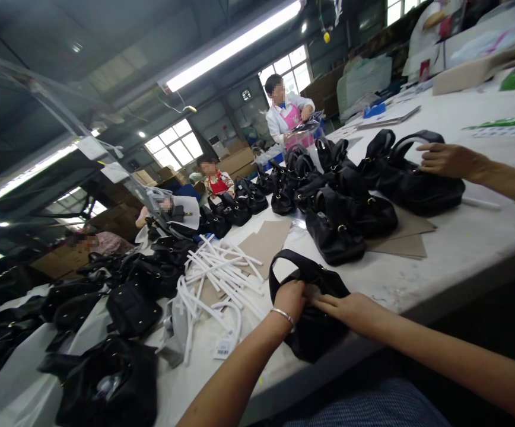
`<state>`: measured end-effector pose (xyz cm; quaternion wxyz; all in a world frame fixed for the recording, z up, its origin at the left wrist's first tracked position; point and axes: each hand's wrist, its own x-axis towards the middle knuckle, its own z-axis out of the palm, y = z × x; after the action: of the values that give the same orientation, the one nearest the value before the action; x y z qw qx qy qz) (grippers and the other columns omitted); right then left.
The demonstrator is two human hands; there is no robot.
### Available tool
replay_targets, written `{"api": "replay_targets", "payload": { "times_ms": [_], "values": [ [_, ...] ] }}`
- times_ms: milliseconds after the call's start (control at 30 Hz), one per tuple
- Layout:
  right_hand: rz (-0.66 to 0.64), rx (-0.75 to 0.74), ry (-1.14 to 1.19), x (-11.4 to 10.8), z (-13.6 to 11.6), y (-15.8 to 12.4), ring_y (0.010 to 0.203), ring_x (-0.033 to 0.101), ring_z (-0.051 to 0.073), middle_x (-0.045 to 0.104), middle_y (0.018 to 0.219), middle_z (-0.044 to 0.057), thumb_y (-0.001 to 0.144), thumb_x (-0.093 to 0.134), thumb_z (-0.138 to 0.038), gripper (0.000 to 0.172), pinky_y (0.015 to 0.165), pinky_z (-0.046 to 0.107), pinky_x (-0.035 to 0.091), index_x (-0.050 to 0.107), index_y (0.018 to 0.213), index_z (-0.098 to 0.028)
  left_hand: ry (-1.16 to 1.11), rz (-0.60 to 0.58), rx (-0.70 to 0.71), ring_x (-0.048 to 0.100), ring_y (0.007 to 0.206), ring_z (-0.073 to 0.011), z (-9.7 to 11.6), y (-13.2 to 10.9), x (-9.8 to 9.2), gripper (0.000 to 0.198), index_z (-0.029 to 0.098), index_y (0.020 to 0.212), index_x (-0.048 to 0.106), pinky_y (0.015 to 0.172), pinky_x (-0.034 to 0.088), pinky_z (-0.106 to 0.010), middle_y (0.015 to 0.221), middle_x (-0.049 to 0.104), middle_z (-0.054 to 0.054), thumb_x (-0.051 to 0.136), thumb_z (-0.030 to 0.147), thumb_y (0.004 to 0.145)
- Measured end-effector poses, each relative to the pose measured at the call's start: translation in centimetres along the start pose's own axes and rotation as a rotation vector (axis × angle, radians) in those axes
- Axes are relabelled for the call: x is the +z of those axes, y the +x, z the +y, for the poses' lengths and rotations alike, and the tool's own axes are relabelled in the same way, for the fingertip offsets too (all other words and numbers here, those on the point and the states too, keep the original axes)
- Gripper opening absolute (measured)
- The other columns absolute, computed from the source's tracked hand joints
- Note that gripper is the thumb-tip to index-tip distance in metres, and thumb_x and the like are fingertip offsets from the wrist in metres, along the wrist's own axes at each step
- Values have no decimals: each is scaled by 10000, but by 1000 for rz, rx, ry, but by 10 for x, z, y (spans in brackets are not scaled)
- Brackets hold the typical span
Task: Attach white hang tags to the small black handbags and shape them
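A small black handbag [317, 338] stands at the near table edge, its looped handle rising at the back. My left hand [292, 298], with a silver bangle on the wrist, reaches into the bag's opening. Its fingers curl down out of sight. My right hand [353, 311] is at the opening from the other side, fingers pressed together on the bag's rim. Between the hands shows a small pale patch that I cannot make out. Left of the bag lies a loose pile of white tubes [222, 276], with a white barcode tag [223, 348] in front.
More black handbags [335, 228] stand beyond mine; others crowd the left [110, 379]. Flat brown cardboard sheets [266, 240] lie between. At right, a co-worker's hand [453, 160] touches a handbag [431, 184]. A person in a pink apron [291, 118] stands across the table.
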<state>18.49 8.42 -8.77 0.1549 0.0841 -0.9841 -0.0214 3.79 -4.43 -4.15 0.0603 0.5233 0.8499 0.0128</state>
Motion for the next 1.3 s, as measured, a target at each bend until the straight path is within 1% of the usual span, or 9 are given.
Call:
{"api": "replay_targets", "payload": {
  "times_ms": [133, 233, 400, 567, 700, 867, 1067, 1167, 1300],
  "values": [
    [-64, 75, 18, -8, -16, 12, 630, 678, 214, 660, 1076, 128, 823, 584, -136, 379, 465, 285, 424, 586, 1203, -143, 74, 88, 93, 537, 1110, -255, 1, -7, 7, 287, 151, 1132, 596, 894, 504, -326, 1212, 572, -121, 579, 209, 851],
    [-152, 104, 76, -16, -20, 27, 698, 689, 256, 659, 1022, 154, 798, 669, -230, 294, 533, 306, 468, 659, 1077, -138, 118, 113, 140, 540, 1065, -230, 2, -10, 7, 227, 173, 1105, 579, 838, 512, -302, 1131, 578, -100, 473, 180, 905],
    [-241, 79, 114, -29, -16, 38, 757, 688, 304, 677, 995, 173, 702, 774, -327, 477, 617, 354, 499, 640, 1109, -117, 109, -56, 118, 624, 883, -227, 2, -5, -1, 197, 131, 993, 631, 778, 520, -317, 964, 645, -112, 469, 164, 885],
    [-321, 100, 141, -48, -5, 42, 782, 685, 313, 703, 902, 149, 625, 819, -431, 538, 618, 330, 470, 651, 1030, -118, 95, -135, 160, 640, 906, -246, -3, -1, -8, 253, 118, 1019, 663, 808, 519, -337, 982, 673, -135, 451, 172, 892],
    [-248, 129, 169, -51, -3, 44, 774, 686, 277, 707, 869, 79, 745, 737, -419, 306, 596, 301, 451, 664, 906, -169, 115, -187, 162, 646, 896, -266, -3, -3, 0, 248, 103, 960, 690, 796, 519, -356, 963, 691, -152, 461, 115, 866],
    [-62, 182, 176, -18, -14, 34, 752, 677, 217, 693, 824, 41, 863, 626, -288, 107, 623, 289, 465, 667, 849, -191, 118, -179, 206, 615, 904, -285, -2, -10, 13, 227, 72, 861, 704, 826, 500, -386, 870, 695, -173, 480, 110, 870],
    [130, 217, 402, 1, -8, 7, 970, 655, 216, 690, 1089, 59, 901, 567, -287, 277, 837, 337, 528, 614, 1169, -234, -24, -10, 284, 617, 961, -221, -11, -32, 0, 255, 160, 1007, 665, 807, 534, -317, 1029, 682, -87, 447, 101, 890],
    [151, 188, 493, -4, -2, -11, 1196, 558, 214, 550, 1353, 62, 907, 556, -296, 436, 991, 348, 487, 496, 1337, -268, -225, 223, 226, 600, 1060, -161, -14, -46, -16, 355, 210, 1123, 612, 932, 495, -261, 1178, 635, -43, 392, 54, 892],
    [105, 168, 395, -2, -1, -25, 1201, 558, 231, 485, 1426, 42, 874, 592, -238, 558, 957, 373, 516, 421, 1400, -311, -364, 537, 84, 577, 1107, -154, -15, -60, -31, 282, 221, 1110, 605, 986, 458, -261, 1176, 624, -55, 409, 129, 930]
  ]
}}
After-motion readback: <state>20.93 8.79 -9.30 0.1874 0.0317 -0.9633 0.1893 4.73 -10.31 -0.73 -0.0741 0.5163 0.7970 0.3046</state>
